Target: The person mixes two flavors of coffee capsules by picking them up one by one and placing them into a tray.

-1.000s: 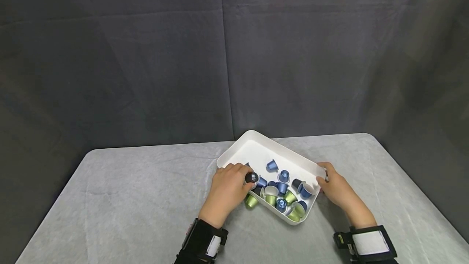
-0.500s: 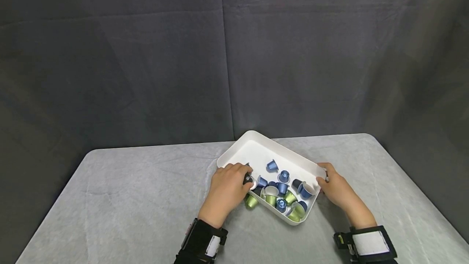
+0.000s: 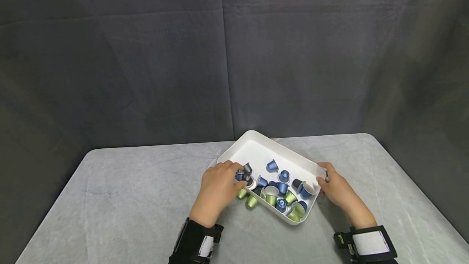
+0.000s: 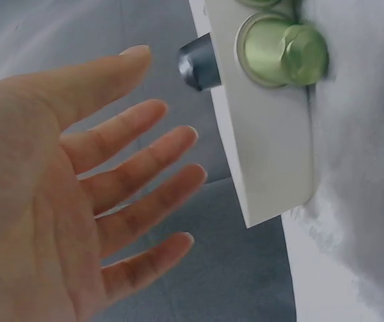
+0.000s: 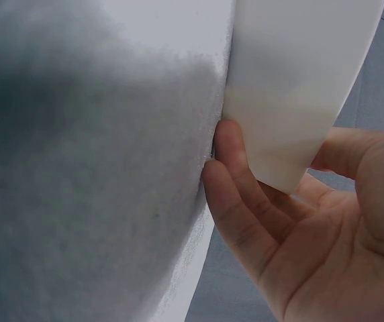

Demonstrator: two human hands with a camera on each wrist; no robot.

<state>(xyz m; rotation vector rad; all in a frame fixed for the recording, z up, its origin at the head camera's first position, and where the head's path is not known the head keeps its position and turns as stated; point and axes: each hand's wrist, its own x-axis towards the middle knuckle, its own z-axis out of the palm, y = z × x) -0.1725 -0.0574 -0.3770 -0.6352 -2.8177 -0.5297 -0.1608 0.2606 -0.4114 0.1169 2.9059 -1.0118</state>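
Note:
A white tray (image 3: 269,139) stands slantwise on the table, holding several blue, dark and green coffee capsules. My left hand (image 3: 217,188) is over its left side, fingers spread and apart from the capsules, as the left wrist view shows. Beside its fingertips, a dark capsule (image 4: 200,64) pokes above the tray's rim. Two green capsules lie on the table against the tray's near wall; one green capsule (image 4: 282,52) shows fully in the left wrist view. At the tray's right corner my right hand (image 5: 313,221) holds the wall, thumb inside and fingers outside near the bottom.
A pale grey cloth covers the table (image 3: 128,199), whose far edge runs just behind the tray. Dark grey curtains (image 3: 146,72) hang behind and at both sides. A black strap with a white patch (image 3: 371,242) is on the right wrist, and a similar one on the left.
My left hand has let go of the dark capsule and drawn back a little to the left. More capsules now show by its fingers. The right hand and tray stay in place.

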